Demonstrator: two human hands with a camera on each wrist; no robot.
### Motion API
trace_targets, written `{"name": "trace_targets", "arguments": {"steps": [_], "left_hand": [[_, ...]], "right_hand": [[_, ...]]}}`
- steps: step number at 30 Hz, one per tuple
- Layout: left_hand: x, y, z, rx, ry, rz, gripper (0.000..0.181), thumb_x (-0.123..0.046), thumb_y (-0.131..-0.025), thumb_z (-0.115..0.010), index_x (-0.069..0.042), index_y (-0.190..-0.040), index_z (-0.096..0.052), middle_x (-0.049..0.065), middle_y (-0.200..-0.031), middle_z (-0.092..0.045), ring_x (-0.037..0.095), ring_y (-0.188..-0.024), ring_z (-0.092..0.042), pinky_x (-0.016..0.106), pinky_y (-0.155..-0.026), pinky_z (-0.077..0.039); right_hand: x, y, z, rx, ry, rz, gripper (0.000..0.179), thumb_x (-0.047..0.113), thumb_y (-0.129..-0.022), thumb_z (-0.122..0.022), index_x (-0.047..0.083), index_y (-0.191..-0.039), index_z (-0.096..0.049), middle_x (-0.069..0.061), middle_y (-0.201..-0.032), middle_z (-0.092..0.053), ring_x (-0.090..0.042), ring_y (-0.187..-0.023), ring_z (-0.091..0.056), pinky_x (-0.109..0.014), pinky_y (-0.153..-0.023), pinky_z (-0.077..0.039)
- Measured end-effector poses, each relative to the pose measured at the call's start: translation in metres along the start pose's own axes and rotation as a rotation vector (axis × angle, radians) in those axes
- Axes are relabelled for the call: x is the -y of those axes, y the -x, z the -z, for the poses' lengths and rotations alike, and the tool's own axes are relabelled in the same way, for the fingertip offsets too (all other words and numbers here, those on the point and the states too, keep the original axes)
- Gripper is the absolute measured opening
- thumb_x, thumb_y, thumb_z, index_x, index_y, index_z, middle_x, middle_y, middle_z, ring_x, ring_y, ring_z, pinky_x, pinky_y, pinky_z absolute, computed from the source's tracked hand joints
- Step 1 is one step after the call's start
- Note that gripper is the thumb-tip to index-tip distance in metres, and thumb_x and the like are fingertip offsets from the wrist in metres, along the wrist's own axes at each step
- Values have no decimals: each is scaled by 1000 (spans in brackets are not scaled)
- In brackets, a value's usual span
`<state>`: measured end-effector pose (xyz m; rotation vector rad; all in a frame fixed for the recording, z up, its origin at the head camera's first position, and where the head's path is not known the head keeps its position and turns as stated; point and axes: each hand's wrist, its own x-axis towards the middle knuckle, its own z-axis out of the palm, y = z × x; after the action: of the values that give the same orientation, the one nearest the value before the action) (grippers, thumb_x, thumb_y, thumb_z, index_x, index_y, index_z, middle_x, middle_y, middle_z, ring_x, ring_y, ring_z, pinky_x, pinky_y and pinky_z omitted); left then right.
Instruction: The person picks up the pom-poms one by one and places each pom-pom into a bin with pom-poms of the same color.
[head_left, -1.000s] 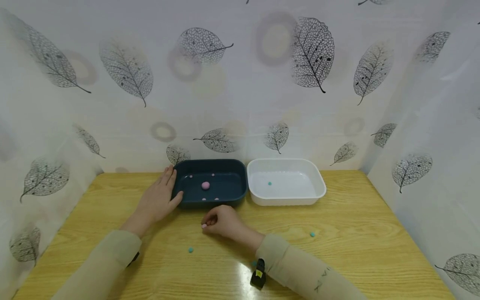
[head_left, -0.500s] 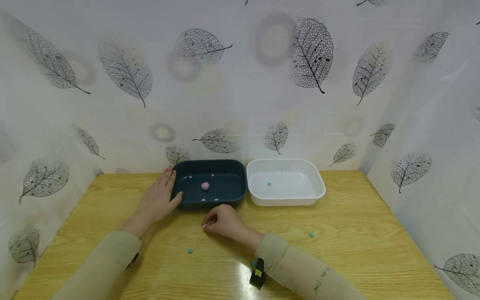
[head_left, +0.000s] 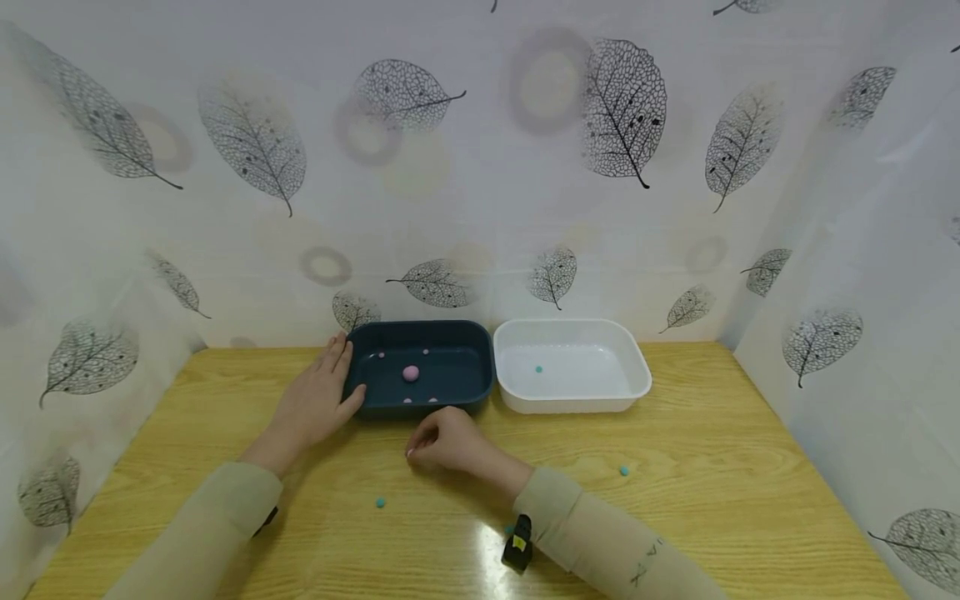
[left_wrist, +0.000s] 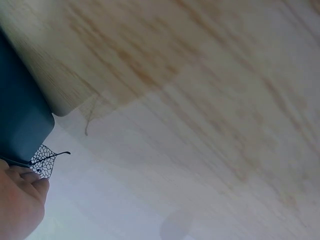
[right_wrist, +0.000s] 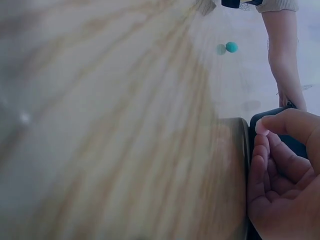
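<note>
My right hand [head_left: 450, 439] is over the table just in front of the dark blue tray [head_left: 465, 367]. Between its thumb and fingertip it pinches a small pink ball [right_wrist: 261, 128], mostly covered in the head view. My left hand [head_left: 311, 400] rests against the left side of that tray, fingers extended along the wall and thumb at the front corner. Inside the dark tray lie a bigger pink ball [head_left: 410, 373] and several tiny pink balls [head_left: 426, 352]. To its right stands a white tray [head_left: 637, 375] holding one small teal ball [head_left: 538, 369].
On the wooden table [head_left: 697, 517] lie a teal ball [head_left: 380, 502] at front left and another teal ball [head_left: 624, 471] at right. A third teal ball [head_left: 509, 529] sits partly behind the right wrist's black strap. A leaf-patterned curtain [head_left: 480, 167] hangs behind the trays.
My right hand shifts very slightly, and the pink ball in its pinch has become less visible from the head view. The left hand, trays and teal balls stay in place.
</note>
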<state>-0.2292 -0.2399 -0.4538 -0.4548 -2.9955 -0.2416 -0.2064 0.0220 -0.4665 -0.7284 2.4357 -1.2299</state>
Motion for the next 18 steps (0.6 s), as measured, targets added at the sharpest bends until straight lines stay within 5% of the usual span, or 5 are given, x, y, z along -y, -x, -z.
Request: {"name": "trace_targets", "arguments": {"steps": [18], "left_hand": [[-1, 0, 0, 7, 7, 8, 77, -37, -109, -51, 14, -161, -27, 32, -173, -18, 49, -162, -21, 59, -131, -26]], "right_hand": [[12, 5, 13, -13, -83, 16, 4, 8, -90, -83, 7, -93, -85, -6, -87, -80, 1, -72, -61, -14, -69, -51]]}}
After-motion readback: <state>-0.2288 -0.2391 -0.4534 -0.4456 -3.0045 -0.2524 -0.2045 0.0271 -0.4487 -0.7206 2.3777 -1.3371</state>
